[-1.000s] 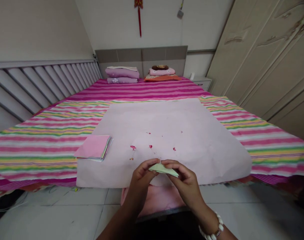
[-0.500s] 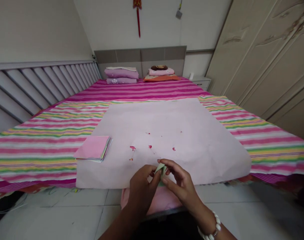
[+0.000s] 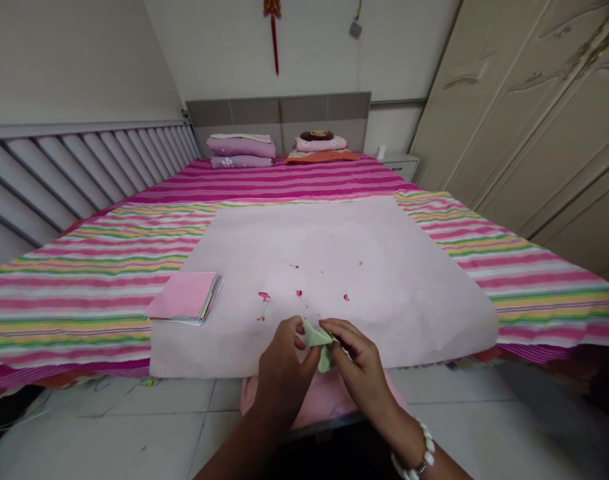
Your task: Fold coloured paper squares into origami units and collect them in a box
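Observation:
A small piece of folded light-green paper [image 3: 316,337] is held up between both hands, over the near edge of the large pale sheet. My left hand [image 3: 285,363] pinches its left side between thumb and fingers. At its right side, my right hand [image 3: 360,367] grips the paper, with thumb and index finger closed on it; a white bead bracelet circles that wrist. Part of the paper hangs below the fingertips, and the fingers cover some of its folds. To the left lies a stack of coloured square paper [image 3: 184,295], pink on top.
The large pale sheet [image 3: 384,247], with several small torn holes, covers the middle of the striped bed [image 3: 484,260]. Folded bedding [image 3: 241,148] sits by the headboard [image 3: 254,117]. A pink cushioned surface [image 3: 324,400] shows below my hands; a wardrobe [image 3: 549,113] stands right.
The green paper has been turned and spread wider, showing a broader face and a lower flap. My left fingers have lifted slightly, and both hands still hold it.

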`<action>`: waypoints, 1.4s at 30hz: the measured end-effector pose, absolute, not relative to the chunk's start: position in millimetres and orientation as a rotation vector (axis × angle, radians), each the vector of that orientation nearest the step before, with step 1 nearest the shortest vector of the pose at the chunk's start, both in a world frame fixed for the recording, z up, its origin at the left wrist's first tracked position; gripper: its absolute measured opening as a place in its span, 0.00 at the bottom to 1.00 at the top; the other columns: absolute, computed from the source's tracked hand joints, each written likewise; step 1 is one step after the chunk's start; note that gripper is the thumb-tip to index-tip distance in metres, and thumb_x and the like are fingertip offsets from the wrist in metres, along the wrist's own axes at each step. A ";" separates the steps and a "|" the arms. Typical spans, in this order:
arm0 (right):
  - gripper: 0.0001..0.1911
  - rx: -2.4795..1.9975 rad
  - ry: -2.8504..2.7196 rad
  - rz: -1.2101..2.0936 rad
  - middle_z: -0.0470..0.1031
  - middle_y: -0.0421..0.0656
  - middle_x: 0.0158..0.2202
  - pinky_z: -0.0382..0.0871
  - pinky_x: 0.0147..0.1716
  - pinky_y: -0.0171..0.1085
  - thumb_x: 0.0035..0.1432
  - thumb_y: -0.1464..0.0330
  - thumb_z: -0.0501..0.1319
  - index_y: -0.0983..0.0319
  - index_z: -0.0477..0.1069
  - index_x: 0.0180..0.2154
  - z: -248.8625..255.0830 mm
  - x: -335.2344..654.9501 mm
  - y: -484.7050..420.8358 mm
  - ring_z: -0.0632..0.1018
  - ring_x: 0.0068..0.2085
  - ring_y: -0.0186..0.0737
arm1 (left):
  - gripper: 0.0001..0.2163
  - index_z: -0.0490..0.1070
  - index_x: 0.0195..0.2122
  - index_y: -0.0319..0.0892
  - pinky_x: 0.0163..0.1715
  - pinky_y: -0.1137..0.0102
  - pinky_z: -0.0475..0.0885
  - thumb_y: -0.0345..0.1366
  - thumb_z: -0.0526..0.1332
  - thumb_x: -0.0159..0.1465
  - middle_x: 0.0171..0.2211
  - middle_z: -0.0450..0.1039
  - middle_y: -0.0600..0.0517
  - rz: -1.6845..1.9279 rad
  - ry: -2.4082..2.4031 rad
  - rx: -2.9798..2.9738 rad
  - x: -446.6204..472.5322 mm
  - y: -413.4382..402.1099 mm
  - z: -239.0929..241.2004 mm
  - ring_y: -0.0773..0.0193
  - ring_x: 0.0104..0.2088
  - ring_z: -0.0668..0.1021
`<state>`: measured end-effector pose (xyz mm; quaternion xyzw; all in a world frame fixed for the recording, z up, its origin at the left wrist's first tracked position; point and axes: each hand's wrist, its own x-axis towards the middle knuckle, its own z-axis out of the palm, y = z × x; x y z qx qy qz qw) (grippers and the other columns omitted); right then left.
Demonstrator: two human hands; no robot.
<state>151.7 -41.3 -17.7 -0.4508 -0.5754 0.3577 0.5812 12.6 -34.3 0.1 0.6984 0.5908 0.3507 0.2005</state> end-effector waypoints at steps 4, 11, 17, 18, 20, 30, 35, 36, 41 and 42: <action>0.14 -1.074 -1.323 0.863 0.77 0.45 0.41 0.72 0.43 0.43 0.54 0.74 0.58 0.57 0.78 0.39 -15.2 151.2 -40.1 0.77 0.44 0.44 | 0.30 0.54 0.57 0.43 0.43 0.61 0.71 0.33 0.65 0.55 0.54 0.61 0.39 1.456 1.540 2.166 12.7 -33.1 -6.5 0.52 0.51 0.70; 0.11 -1.057 -1.328 0.905 0.77 0.46 0.39 0.72 0.39 0.40 0.56 0.72 0.58 0.59 0.77 0.39 -15.3 148.8 -38.3 0.78 0.40 0.42 | 0.08 0.69 0.40 0.43 0.40 0.66 0.72 0.28 0.61 0.59 0.36 0.71 0.49 1.462 1.405 2.385 11.1 -33.6 -8.6 0.61 0.38 0.75; 0.17 -1.172 -1.507 0.413 0.73 0.50 0.48 0.70 0.46 0.48 0.55 0.69 0.63 0.59 0.71 0.47 -11.1 149.4 -41.9 0.73 0.49 0.48 | 0.06 0.71 0.38 0.41 0.24 0.75 0.71 0.28 0.59 0.60 0.27 0.71 0.54 1.288 1.418 2.009 12.5 -27.3 -5.6 0.69 0.24 0.73; 0.19 -1.197 -1.512 0.258 0.72 0.50 0.47 0.69 0.46 0.49 0.53 0.69 0.64 0.60 0.70 0.48 -9.9 149.5 -44.0 0.72 0.49 0.49 | 0.06 0.72 0.38 0.41 0.24 0.75 0.71 0.29 0.59 0.60 0.27 0.71 0.54 1.292 1.430 1.966 13.0 -26.3 -4.2 0.69 0.23 0.72; 0.17 -1.219 -1.500 0.042 0.71 0.49 0.40 0.71 0.40 0.45 0.52 0.69 0.66 0.62 0.70 0.45 -9.0 149.3 -49.0 0.73 0.43 0.46 | 0.05 0.72 0.37 0.40 0.24 0.76 0.71 0.30 0.59 0.60 0.27 0.71 0.54 1.299 1.449 1.924 13.9 -25.1 -1.2 0.69 0.24 0.72; 0.18 -1.296 -1.517 0.369 0.68 0.37 0.27 0.67 0.22 0.31 0.59 0.70 0.57 0.64 0.61 0.51 -18.8 142.4 -54.0 0.71 0.23 0.32 | 0.05 0.74 0.34 0.40 0.26 0.76 0.71 0.28 0.59 0.59 0.29 0.72 0.52 1.303 1.343 1.925 17.9 -27.2 3.6 0.68 0.28 0.74; 0.18 -1.248 -1.492 0.378 0.71 0.40 0.32 0.69 0.25 0.32 0.59 0.72 0.55 0.63 0.63 0.52 -16.2 140.2 -52.3 0.73 0.25 0.32 | 0.10 0.74 0.41 0.40 0.27 0.74 0.73 0.27 0.57 0.60 0.36 0.76 0.49 1.218 1.301 1.948 13.7 -27.9 -1.2 0.66 0.32 0.77; 0.18 -1.246 -1.494 0.388 0.71 0.40 0.32 0.69 0.25 0.32 0.59 0.73 0.55 0.63 0.63 0.52 -15.9 140.1 -52.0 0.72 0.25 0.32 | 0.11 0.74 0.42 0.40 0.28 0.73 0.73 0.27 0.56 0.61 0.37 0.76 0.48 1.200 1.296 1.967 13.0 -27.7 -1.7 0.65 0.34 0.77; 0.18 -1.239 -1.513 0.509 0.69 0.37 0.26 0.66 0.23 0.31 0.59 0.73 0.54 0.64 0.64 0.52 -11.5 143.4 -47.7 0.70 0.23 0.32 | 0.11 0.74 0.43 0.42 0.42 0.66 0.73 0.29 0.54 0.63 0.40 0.77 0.47 1.100 1.212 2.074 11.4 -24.1 0.5 0.61 0.41 0.78; 0.17 -1.243 -1.504 0.542 0.68 0.36 0.25 0.65 0.23 0.31 0.59 0.73 0.54 0.63 0.66 0.51 -10.0 144.7 -46.3 0.69 0.22 0.32 | 0.10 0.74 0.42 0.42 0.44 0.65 0.73 0.30 0.54 0.64 0.41 0.77 0.47 1.081 1.184 2.072 11.1 -23.1 1.3 0.61 0.42 0.77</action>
